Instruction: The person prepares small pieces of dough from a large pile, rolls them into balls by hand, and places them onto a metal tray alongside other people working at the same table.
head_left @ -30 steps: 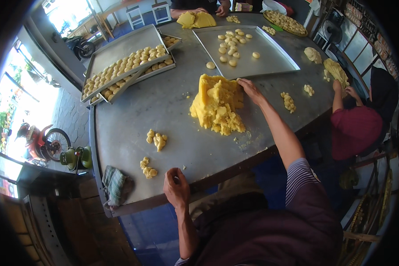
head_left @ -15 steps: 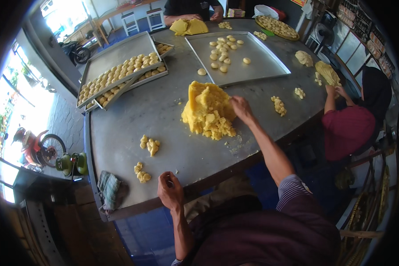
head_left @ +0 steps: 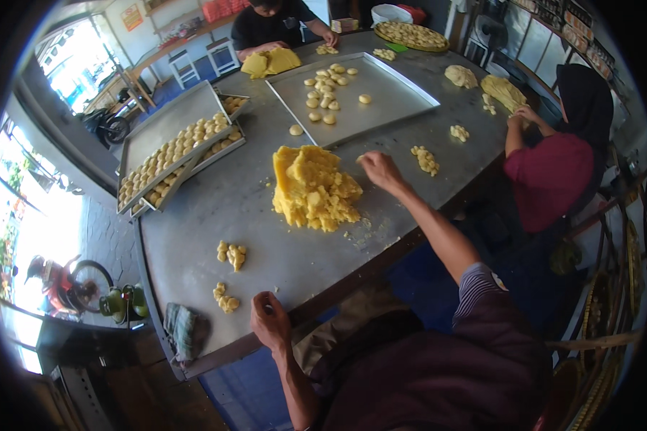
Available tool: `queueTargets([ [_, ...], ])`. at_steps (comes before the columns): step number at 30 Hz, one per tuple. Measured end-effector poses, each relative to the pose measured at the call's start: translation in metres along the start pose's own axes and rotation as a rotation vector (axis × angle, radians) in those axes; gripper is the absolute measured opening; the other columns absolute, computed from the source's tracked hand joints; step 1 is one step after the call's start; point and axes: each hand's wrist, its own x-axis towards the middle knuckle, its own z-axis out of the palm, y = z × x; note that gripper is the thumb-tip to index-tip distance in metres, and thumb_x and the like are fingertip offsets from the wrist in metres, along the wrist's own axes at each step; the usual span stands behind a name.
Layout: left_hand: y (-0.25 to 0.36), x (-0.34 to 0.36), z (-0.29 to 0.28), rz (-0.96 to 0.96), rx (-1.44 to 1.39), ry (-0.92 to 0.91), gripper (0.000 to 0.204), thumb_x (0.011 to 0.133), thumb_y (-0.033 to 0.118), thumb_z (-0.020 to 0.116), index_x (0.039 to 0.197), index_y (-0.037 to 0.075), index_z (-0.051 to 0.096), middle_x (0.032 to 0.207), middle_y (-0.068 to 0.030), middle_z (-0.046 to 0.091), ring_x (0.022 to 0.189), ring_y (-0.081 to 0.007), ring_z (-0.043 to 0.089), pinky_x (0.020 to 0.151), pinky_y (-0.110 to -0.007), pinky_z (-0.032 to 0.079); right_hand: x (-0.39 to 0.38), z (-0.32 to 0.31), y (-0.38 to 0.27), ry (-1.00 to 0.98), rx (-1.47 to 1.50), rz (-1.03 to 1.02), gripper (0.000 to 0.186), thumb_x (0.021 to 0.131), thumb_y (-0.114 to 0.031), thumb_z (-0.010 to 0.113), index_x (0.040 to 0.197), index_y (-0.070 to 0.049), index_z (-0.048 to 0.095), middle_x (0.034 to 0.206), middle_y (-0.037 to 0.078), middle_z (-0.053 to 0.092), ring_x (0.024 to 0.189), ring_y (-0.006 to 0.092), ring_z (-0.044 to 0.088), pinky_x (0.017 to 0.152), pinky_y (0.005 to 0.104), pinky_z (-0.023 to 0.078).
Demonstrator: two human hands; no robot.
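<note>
A big crumbly yellow mound (head_left: 310, 188), soft like dough or filling, rises from the metal tabletop. Just right of it is my right hand (head_left: 382, 172), fingers pinched together and a small gap from the mound; whatever they hold is too small to make out. At the near table edge my left hand (head_left: 271, 323) is curled closed, its inside hidden. Closest to that hand lies a small cluster of pale dough pieces (head_left: 226, 297), with another dough cluster (head_left: 232, 254) just beyond. Crumbs are scattered right of the mound.
Stacked trays of round dough balls (head_left: 187, 149) stand far left. A wide metal tray (head_left: 388, 108) with several balls lies beyond the mound. A checked cloth (head_left: 185, 332) rests at the near left corner. Co-workers handle dough at the right (head_left: 561, 169) and far side (head_left: 266, 29).
My right hand has drawn away from the mound, which it was touching. My left hand stays curled by the edge. The whole view has shifted, showing more of the far co-worker.
</note>
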Motion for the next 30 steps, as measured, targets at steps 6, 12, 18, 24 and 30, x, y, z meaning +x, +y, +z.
queueTargets([
  [6,0.004,0.003,0.005,0.014,0.049,-0.019,0.010,0.090,0.014,0.062,0.095,0.006,0.062,0.080,-0.0109,0.067,0.066,-0.0273,0.064,0.063,-0.039,0.049,0.061,0.033,0.062,-0.004,-0.213,-0.036,0.048,0.099,-0.039,0.045,0.113,0.004,0.060,0.119,0.024,0.062,0.115,0.0378,0.058,0.096,0.0431,0.046],
  [12,-0.006,0.000,0.003,0.018,0.089,0.011,0.010,0.090,0.014,0.062,0.094,0.006,0.062,0.080,-0.0115,0.068,0.064,-0.0258,0.064,0.062,-0.039,0.049,0.083,0.032,-0.003,-0.305,0.083,0.229,0.055,0.099,-0.046,0.046,0.123,0.002,0.059,0.121,0.019,0.064,0.120,0.0273,0.057,0.099,0.0358,0.044],
  [18,-0.003,0.001,0.004,-0.021,0.097,-0.011,0.010,0.090,0.014,0.062,0.094,0.006,0.061,0.081,-0.0109,0.068,0.067,-0.0270,0.065,0.064,-0.040,0.049,0.065,0.065,0.023,-0.145,0.351,0.018,0.052,0.099,-0.046,0.046,0.106,0.001,0.066,0.100,0.016,0.069,0.097,0.0253,0.065,0.086,0.0382,0.047],
  [24,-0.002,-0.001,0.003,-0.013,0.121,-0.010,0.009,0.089,0.015,0.062,0.095,0.009,0.061,0.081,-0.0098,0.068,0.074,-0.0303,0.066,0.066,-0.041,0.050,0.102,0.035,-0.043,-0.213,-0.112,-0.134,0.030,0.094,-0.029,0.056,0.102,-0.005,0.072,0.104,0.019,0.067,0.100,0.0337,0.064,0.088,0.0409,0.048],
  [30,0.001,0.001,0.001,-0.021,0.112,0.012,0.008,0.088,0.015,0.064,0.093,0.010,0.062,0.080,-0.0093,0.067,0.074,-0.0312,0.067,0.066,-0.041,0.052,0.189,0.083,-0.058,-0.352,-0.439,-0.389,0.036,0.091,-0.013,0.054,0.125,-0.007,0.062,0.121,0.019,0.063,0.111,0.0331,0.060,0.091,0.0411,0.048],
])
